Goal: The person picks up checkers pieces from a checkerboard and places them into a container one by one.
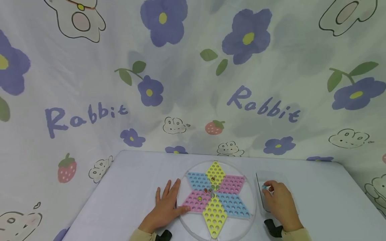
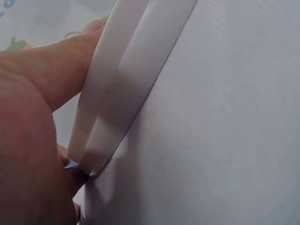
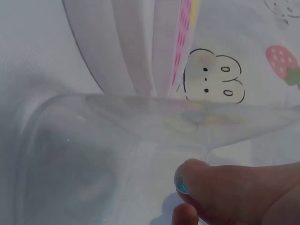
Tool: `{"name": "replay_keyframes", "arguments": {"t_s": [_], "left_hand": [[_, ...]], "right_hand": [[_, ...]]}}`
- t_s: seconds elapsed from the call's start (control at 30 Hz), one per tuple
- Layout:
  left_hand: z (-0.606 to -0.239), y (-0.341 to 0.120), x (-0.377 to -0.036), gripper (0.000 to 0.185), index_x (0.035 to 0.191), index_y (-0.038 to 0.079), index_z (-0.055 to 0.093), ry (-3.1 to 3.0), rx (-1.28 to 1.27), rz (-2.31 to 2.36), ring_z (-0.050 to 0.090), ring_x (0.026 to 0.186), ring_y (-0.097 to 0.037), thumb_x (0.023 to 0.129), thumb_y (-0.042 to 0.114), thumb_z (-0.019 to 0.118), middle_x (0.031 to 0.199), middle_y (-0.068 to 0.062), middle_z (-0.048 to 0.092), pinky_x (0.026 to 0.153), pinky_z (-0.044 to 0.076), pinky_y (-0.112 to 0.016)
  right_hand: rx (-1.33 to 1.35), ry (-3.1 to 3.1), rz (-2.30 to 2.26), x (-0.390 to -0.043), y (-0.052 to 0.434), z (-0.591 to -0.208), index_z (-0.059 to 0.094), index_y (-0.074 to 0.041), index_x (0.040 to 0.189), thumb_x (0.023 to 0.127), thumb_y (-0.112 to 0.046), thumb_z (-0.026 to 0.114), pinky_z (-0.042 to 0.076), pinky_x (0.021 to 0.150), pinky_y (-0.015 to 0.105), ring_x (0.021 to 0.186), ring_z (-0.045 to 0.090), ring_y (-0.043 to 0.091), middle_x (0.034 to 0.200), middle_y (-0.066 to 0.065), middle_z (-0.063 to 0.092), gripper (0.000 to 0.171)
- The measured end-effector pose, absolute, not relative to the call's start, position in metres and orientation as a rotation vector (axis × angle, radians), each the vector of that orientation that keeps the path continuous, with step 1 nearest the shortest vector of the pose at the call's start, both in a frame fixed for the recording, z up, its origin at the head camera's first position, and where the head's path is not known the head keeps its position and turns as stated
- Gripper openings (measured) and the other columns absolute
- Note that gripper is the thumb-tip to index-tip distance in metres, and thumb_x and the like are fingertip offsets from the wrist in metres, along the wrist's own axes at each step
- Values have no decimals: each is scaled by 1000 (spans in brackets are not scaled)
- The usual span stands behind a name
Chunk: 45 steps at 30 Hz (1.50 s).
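One round, glassy, blue-tinted marble [image 3: 179,180] sits pinched between your right hand's [image 1: 281,204] thumb and finger, within the outline of the clear plastic box [image 3: 75,150], whose long axis runs away from you. Beside it, the round board's [image 1: 214,219] six-pointed star aims one yellow point at you, carrying perhaps seven small marbles [image 1: 199,198]. Your left hand [image 1: 164,209], fingers spread straight, lays its thumb over the rim.

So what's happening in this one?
A person's right hand pinches a bluish marble between finger and thumb, over a clear container beside the game board. Their left hand rests at the left edge of the star-patterned board, fingers spread and thumb over its rim. Several marbles sit on the board, mostly around the middle; many holes are bare.
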<state>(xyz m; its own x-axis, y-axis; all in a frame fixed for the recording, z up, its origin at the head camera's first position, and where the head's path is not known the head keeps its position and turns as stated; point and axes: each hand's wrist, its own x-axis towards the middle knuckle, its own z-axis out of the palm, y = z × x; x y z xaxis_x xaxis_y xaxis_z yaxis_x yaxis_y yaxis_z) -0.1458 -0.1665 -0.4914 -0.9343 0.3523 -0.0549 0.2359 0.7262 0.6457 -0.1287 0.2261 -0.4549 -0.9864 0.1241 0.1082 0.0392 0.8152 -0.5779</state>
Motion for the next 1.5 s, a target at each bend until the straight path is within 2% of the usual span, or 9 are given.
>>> {"name": "replay_keyframes", "arguments": {"t_s": [0.47, 0.77, 1.0, 1.5], "left_hand": [[-495, -168, -145, 106, 160, -1, 15, 2760, 465, 967, 0, 152, -43, 89, 59, 66, 164, -20, 21, 111, -16, -66], [-492, -171, -144, 105, 160, -1, 16, 2758, 471, 977, 0, 152, -44, 89, 57, 68, 164, -20, 22, 110, -15, -67], [-493, -172, -145, 105, 160, -1, 14, 2751, 474, 962, -1, 152, -44, 90, 57, 67, 165, -20, 19, 111, -15, -67], [-491, -167, -149, 106, 160, 0, 11, 2756, 486, 948, -3, 153, -42, 90, 57, 67, 166, -18, 18, 111, -16, -66]], "right_hand": [[-172, -2893, 868, -127, 221, -458, 67, 8, 112, 93, -9, 67, 48, 64, 39, 76, 58, 25, 92, 15, 62, 25], [-89, -2761, 852, -126, 207, -453, 69, 7, 109, 92, -5, 69, 49, 69, 44, 80, 59, 29, 89, 13, 62, 21], [-40, -2711, 856, -124, 192, -444, 69, 5, 107, 91, -2, 69, 49, 72, 43, 80, 57, 27, 88, 11, 61, 18], [-27, -2793, 942, -131, 146, -436, 69, -1, 112, 93, -8, 69, 50, 73, 39, 84, 56, 24, 96, 10, 60, 20]]}}
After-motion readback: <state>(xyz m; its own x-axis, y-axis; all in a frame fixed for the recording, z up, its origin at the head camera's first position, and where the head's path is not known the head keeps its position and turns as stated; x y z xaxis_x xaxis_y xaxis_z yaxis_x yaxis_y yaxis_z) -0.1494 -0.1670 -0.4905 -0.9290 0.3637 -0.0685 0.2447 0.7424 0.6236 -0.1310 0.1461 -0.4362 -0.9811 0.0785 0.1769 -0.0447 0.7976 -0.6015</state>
